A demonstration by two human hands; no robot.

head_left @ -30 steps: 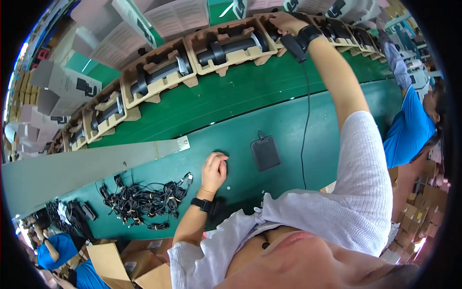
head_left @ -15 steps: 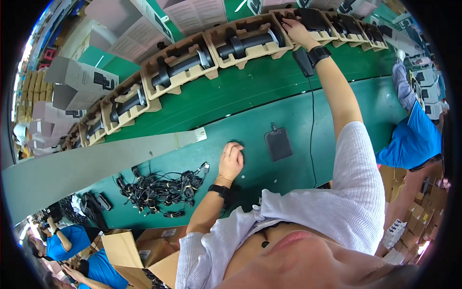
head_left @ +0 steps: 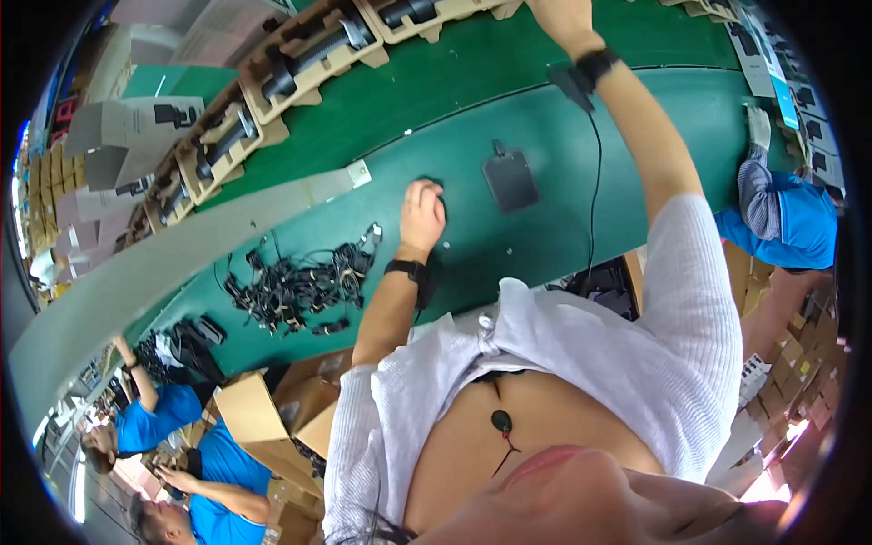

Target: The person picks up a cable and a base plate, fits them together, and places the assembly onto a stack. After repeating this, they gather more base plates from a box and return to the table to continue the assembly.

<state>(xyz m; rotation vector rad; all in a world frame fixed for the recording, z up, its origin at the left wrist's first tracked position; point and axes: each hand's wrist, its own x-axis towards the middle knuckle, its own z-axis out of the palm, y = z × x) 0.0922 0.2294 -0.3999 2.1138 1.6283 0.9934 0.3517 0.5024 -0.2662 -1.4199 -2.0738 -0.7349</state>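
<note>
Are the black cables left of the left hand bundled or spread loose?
Mostly bundled: the black cables lie heaped on the green table in coils, several with pale ties around them.

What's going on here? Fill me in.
The person's right hand is stretched to the picture's top edge; its fingers are cut off, so any hold is hidden. The left hand rests curled on the green table, between bundled black cables and a flat black pad. Beige trays of black devices line the far side.

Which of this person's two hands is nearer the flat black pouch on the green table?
The left hand, loosely curled just left of the black pouch; the right hand is farther off, stretched to the picture's top edge.
</note>
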